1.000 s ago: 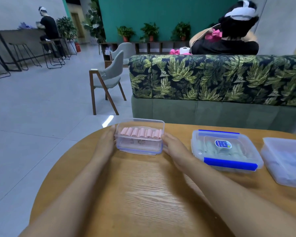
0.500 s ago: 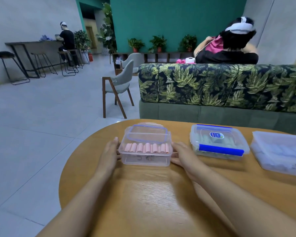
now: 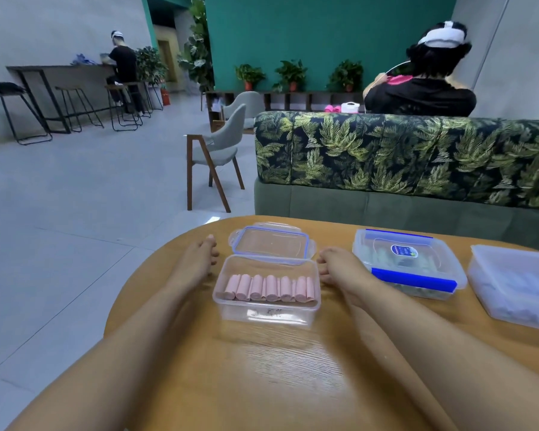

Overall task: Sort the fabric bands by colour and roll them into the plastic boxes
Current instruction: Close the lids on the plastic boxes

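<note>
A clear plastic box (image 3: 266,315) stands on the round wooden table (image 3: 262,384) and holds a row of several rolled pink bands (image 3: 269,288). Its lid (image 3: 273,243) with a blue seal lies flat just behind it. My left hand (image 3: 196,259) rests on the table to the left of the box, fingers relaxed and holding nothing. My right hand (image 3: 339,265) lies to the right of the box, fingers loosely curled, also without anything in it.
A closed box with blue clips (image 3: 408,262) holding pale green rolls sits to the right. A further translucent box (image 3: 517,284) with pale rolls stands at the far right. Behind the table is a leaf-print sofa (image 3: 402,157); a grey chair (image 3: 218,150) stands on the floor.
The pink box has come nearer to me, and its lid now lies uncovered behind it. Both hands have let go of the box sides and rest beside it.
</note>
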Demonstrator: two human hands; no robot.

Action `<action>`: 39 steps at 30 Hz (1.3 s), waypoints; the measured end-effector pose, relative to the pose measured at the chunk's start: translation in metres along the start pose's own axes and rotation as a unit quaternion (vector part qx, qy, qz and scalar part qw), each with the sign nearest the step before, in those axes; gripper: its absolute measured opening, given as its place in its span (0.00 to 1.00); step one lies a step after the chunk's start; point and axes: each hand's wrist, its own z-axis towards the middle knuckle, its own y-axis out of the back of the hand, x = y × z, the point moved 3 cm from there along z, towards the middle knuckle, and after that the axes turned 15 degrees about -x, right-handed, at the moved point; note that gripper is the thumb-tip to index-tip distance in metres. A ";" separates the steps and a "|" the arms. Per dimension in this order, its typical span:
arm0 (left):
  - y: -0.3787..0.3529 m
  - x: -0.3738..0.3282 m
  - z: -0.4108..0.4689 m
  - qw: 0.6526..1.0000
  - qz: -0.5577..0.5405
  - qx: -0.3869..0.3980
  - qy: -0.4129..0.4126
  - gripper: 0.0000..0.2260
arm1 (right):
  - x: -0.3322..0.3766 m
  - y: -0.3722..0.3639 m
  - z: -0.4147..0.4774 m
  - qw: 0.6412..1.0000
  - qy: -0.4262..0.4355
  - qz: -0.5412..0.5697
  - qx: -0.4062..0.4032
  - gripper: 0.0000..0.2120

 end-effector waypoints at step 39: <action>0.015 -0.045 -0.005 0.984 -0.150 0.072 0.070 0.16 | 0.025 0.022 -0.019 0.962 0.023 0.266 -0.051 0.07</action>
